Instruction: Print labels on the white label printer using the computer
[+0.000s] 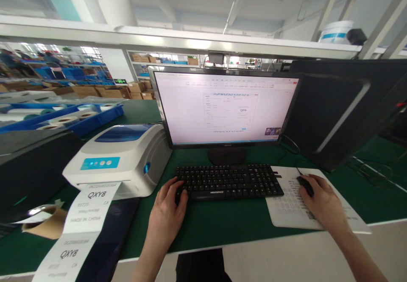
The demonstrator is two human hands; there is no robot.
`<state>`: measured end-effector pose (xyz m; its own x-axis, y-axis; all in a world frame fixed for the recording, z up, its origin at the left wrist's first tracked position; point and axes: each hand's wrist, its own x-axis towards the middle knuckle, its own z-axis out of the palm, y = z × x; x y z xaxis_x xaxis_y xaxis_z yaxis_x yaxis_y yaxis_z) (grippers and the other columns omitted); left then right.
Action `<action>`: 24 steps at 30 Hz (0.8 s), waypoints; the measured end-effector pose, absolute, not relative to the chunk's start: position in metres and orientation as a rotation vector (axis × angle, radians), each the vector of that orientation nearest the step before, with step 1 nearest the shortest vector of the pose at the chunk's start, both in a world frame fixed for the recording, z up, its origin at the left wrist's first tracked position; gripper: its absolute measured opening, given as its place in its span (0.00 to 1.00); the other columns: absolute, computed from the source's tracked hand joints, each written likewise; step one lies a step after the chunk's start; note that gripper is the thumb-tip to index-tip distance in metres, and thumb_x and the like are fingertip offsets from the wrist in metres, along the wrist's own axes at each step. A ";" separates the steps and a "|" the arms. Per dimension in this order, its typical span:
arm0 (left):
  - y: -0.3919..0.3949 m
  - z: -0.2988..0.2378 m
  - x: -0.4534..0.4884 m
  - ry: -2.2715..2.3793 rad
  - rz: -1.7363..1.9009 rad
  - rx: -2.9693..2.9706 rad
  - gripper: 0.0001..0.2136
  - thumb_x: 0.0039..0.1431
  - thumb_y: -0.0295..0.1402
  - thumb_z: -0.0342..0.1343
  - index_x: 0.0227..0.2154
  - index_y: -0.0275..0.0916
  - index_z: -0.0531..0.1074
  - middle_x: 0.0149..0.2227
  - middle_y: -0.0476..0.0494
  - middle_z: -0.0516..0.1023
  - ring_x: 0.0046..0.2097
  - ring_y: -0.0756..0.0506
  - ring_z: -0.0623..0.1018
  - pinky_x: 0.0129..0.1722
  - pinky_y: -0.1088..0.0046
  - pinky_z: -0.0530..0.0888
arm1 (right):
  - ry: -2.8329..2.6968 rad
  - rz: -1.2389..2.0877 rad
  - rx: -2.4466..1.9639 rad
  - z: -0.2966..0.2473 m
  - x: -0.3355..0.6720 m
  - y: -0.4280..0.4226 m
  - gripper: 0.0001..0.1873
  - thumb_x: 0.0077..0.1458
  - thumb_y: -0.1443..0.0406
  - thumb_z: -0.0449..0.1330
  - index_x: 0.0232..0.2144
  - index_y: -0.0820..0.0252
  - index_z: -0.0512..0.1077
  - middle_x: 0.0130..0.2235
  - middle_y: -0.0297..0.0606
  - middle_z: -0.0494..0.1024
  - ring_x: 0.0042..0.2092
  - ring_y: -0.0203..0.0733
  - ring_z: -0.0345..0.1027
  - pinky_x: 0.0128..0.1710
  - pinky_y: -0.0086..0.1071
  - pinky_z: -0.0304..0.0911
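My right hand (324, 201) wraps over a black computer mouse (306, 186) on a white printed mouse pad (282, 214). At the left end of the black keyboard (219, 182) rests my left hand (167, 210), its fingers bent and apart, touching the keys and holding nothing. Behind the keyboard a monitor (187, 104) shows a dialog window with "QXY8" in it. To the left stands a white label printer (117, 150). A strip of printed labels (84, 227) hangs from its front slot, reading "QXY8" and "MADE IN CHINA".
A blue tray (95, 119) with label rolls lies behind the printer. A cardboard core (47, 227) sits at the left. Dark panels (343, 104) stand right of the monitor. Overhead, a shelf (178, 41) carries white rolls (117, 8) and a tub (337, 32). Cables lie on the green tabletop (210, 227).
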<state>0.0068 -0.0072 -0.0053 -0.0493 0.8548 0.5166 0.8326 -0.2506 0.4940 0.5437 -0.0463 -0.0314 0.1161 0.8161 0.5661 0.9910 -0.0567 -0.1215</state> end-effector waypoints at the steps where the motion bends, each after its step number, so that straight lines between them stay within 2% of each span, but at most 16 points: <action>1: -0.007 -0.005 0.007 1.906 1.207 2.146 0.17 0.76 0.46 0.53 0.56 0.44 0.77 0.65 0.36 0.78 0.63 0.33 0.81 0.63 0.48 0.81 | -1.745 -0.480 -1.912 -0.032 0.544 -0.046 0.26 0.76 0.50 0.51 0.63 0.56 0.74 0.64 0.46 0.73 0.56 0.60 0.75 0.58 0.58 0.78; 6: -0.007 -0.006 0.007 1.917 1.214 2.141 0.17 0.75 0.46 0.53 0.56 0.44 0.77 0.65 0.37 0.78 0.63 0.33 0.81 0.62 0.50 0.81 | -1.745 -0.467 -1.885 -0.033 0.545 -0.045 0.26 0.77 0.50 0.51 0.64 0.56 0.74 0.64 0.46 0.73 0.57 0.60 0.74 0.62 0.59 0.75; 24: -0.007 -0.004 0.007 1.909 1.223 2.155 0.17 0.76 0.45 0.53 0.56 0.42 0.77 0.65 0.36 0.78 0.63 0.33 0.82 0.63 0.47 0.82 | -1.775 -0.473 -1.909 -0.035 0.547 -0.045 0.28 0.77 0.48 0.49 0.64 0.57 0.74 0.64 0.48 0.72 0.56 0.61 0.74 0.54 0.57 0.80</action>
<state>0.0070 -0.0074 -0.0042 -0.0503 0.8462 0.5304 0.8356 -0.2553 0.4864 0.5468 -0.0445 -0.0350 0.0959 0.8239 0.5586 0.9926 -0.0369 -0.1160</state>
